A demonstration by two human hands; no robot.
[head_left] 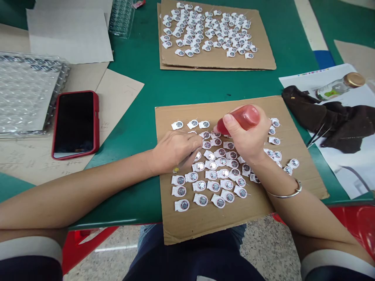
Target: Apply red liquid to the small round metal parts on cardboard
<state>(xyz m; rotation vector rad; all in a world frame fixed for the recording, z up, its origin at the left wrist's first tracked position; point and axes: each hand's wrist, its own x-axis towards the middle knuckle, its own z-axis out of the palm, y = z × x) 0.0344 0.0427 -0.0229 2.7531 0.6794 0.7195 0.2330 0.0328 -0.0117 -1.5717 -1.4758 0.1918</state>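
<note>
My right hand (252, 138) is wrapped round a red squeeze bottle (244, 117), tilted so its narrow end points down and left at the small parts. Closed near that end, my left hand (177, 150) grips slim metal tweezers (185, 160), whose rear end with a yellowish spot sticks out below the palm; their tips are hidden. Under both hands lies a cardboard sheet (187, 228) bearing several rows of small white tabs with round silver discs (182, 205). Some of these parts are covered by my hands.
A second cardboard stack (216, 64) with similar parts stands at the back. At left are a red-cased phone (76, 124) and a clear plastic tray (26, 93). On the right lie a dark cloth (342, 128), another pair of tweezers (318, 136) and a glass jar (336, 88).
</note>
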